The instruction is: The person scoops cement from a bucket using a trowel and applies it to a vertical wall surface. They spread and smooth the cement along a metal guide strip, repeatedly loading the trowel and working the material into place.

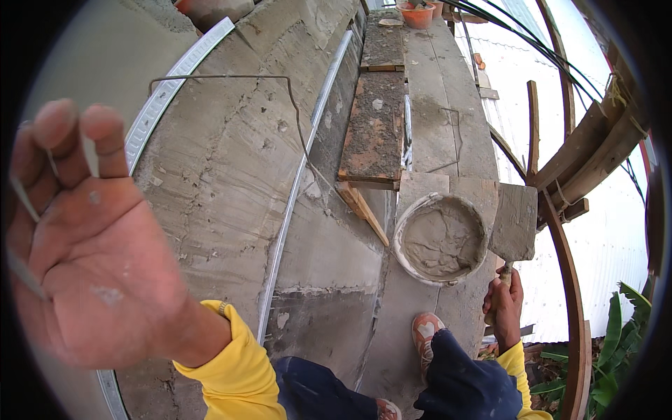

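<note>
My left hand (98, 252) is raised on the left, palm up to view and fingers slightly curled, with nothing in it. On the right, my right hand (505, 308) is wrapped round the handle of a plastering trowel (514, 222). The trowel's broad, flat blade is coated in grey mortar and points away from me, just right of a round bucket (400, 245). Wet grey mortar (444, 236) fills much of that bucket, its surface lumpy and scooped. The bucket stands on the boards ahead of my feet.
A long metal strip (290, 199) runs along the rough wall (217, 175), near a bent wire (294, 105). Mortar-crusted planks (372, 126) lie raised beyond the bucket. An orange bucket (416, 17) stands far off. Bamboo poles (595, 147), cables (525, 31) and white corrugated roofing (609, 238) are at right.
</note>
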### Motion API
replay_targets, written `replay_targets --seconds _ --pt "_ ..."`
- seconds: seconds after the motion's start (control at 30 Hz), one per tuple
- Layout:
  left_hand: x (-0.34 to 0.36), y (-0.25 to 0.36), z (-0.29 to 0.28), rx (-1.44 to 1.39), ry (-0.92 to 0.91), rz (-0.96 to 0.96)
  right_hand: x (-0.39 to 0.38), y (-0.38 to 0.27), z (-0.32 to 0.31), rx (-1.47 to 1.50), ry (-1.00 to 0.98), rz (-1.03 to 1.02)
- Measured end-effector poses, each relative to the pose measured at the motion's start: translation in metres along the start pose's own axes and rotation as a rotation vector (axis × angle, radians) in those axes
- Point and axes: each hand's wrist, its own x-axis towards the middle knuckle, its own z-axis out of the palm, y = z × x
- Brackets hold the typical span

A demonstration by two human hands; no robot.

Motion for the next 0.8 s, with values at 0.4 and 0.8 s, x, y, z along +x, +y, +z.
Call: replay_targets --seconds 0.4,0.8 --pt "-0.275 -0.243 -0.032 0.464 0.299 -1.298 0.001 -0.013 -0.022 -0.259 -0.05 0.068" --pt "-0.376 -0.257 0.062 -0.08 0.415 -1.586 0.043 -0.052 -0.036 -0.863 -0.412 0.33"
